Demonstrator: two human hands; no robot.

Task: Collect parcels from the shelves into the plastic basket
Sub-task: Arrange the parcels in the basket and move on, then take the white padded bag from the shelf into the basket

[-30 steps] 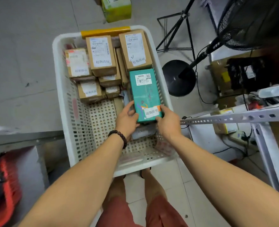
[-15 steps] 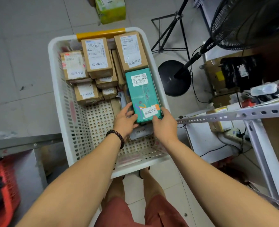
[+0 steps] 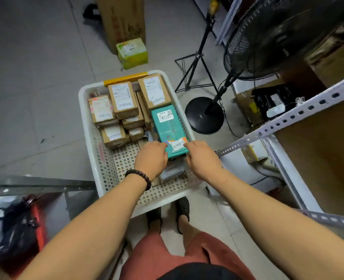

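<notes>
Both hands have stayed on the near end of the teal parcel [image 3: 168,128], which now lies lower in the white plastic basket [image 3: 90,126] along its 3 o'clock wall, nearer the brown boxes [image 3: 123,100] at 12 o'clock. The left hand [image 3: 150,158] and right hand [image 3: 202,158] curl loosely on its corners; a firm grip cannot be told. The fan base [image 3: 204,115] sits at 2 o'clock.

Head-worn camera looks steeply down, close over the basket [image 3: 90,126], edges apparently wide-angle warped.

Blk fan [image 3: 284,35], tripod [image 3: 197,65], green box [image 3: 132,52] on floor
</notes>
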